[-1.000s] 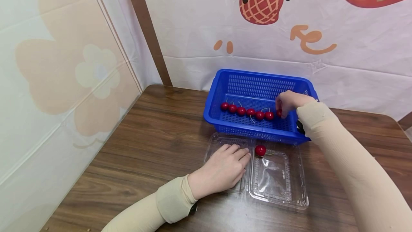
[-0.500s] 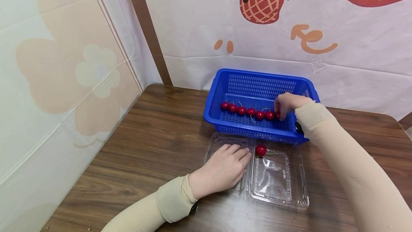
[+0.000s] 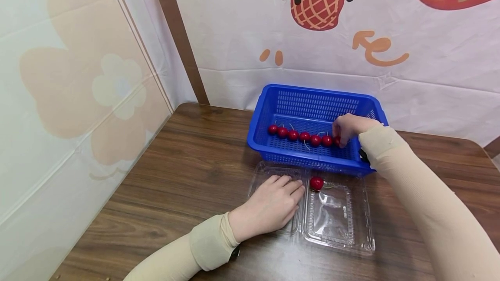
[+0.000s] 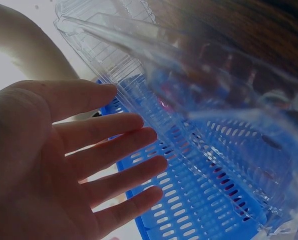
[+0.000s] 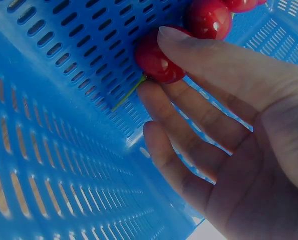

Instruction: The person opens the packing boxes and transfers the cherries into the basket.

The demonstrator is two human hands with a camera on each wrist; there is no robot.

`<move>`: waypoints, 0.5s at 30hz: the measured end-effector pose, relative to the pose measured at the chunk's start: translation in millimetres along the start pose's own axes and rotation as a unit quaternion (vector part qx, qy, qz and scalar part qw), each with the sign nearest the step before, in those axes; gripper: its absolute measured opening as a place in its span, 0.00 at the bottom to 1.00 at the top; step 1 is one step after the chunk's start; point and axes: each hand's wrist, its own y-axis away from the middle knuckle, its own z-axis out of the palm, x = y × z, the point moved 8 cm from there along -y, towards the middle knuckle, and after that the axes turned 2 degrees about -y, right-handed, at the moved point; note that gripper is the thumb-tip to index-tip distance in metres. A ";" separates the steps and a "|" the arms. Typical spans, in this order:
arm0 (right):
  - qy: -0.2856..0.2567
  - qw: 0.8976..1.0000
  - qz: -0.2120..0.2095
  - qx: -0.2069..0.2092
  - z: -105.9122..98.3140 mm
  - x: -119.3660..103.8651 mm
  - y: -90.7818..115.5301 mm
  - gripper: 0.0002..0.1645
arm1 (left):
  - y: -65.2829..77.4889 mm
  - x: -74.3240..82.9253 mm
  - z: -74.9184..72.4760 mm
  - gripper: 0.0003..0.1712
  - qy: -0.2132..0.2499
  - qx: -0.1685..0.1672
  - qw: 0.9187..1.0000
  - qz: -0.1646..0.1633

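Note:
Inside the blue basket [image 3: 312, 157], my right hand [image 3: 349, 128] holds a red cherry [image 5: 159, 57] between thumb and fingers. Its green stem points away from the palm in the right wrist view. That cherry sits at the right end of a row of several cherries [image 3: 304, 136] on the basket floor. My left hand [image 3: 269, 206] rests with fingers extended over the left half of a clear plastic clamshell box [image 3: 332, 229]. In the left wrist view the fingers [image 4: 123, 167] are spread beside the clear plastic. A single cherry [image 3: 316, 183] lies in the box's right half, near its back edge.
The wooden table [image 3: 175, 177] carries the basket at the back, with the box directly in front of it. A printed white cloth [image 3: 234, 34] hangs behind the table, and another [image 3: 78, 99] along the left side.
My right hand has shifted slightly left with its cherry, bringing it up against the end of the row. The left hand has stayed in place.

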 end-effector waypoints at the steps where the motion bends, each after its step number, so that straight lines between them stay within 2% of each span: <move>1: 0.001 1.000 0.000 0.000 0.0 0.0 -0.1 0.17 | 0.0 -0.1 -0.1 0.24 0.000 0.000 1.000 0.000; 15: 0.016 1.000 0.003 0.009 -7.3 -5.2 4.9 0.16 | 0.6 -0.5 -1.6 0.24 0.002 0.000 1.000 -0.001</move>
